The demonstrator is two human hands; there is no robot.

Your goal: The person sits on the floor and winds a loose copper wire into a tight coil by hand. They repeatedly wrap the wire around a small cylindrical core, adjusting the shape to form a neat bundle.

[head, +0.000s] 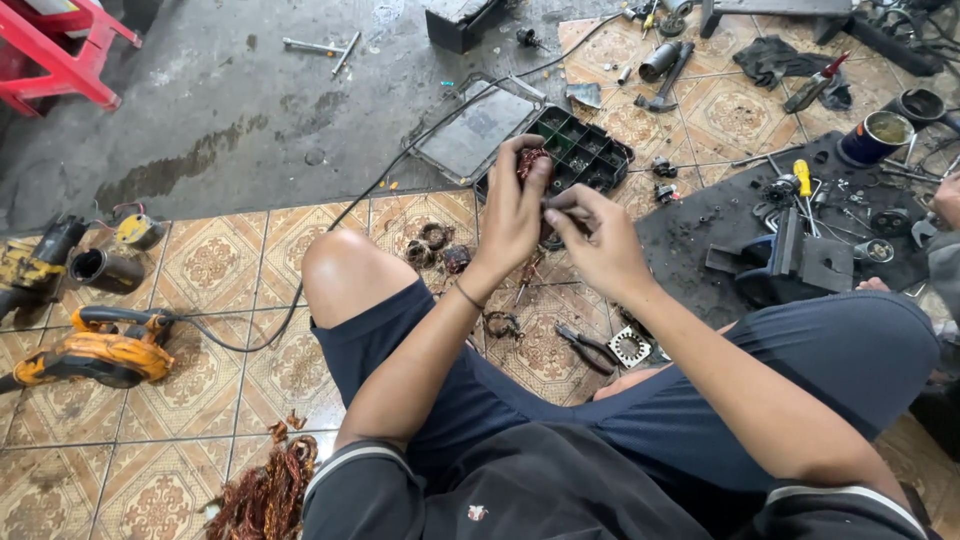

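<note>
Both hands are meeting above the floor (230, 120), the left hand (512, 215) gripping a coil bundle (531, 160) and the right hand (598, 245) touching it from the right. A compartment tray (580, 155) is lying just beyond them. Pliers (588, 347) are lying below the right hand, a power tool (95, 350) far to the left, and a screwdriver (802, 180) to the right.
</note>
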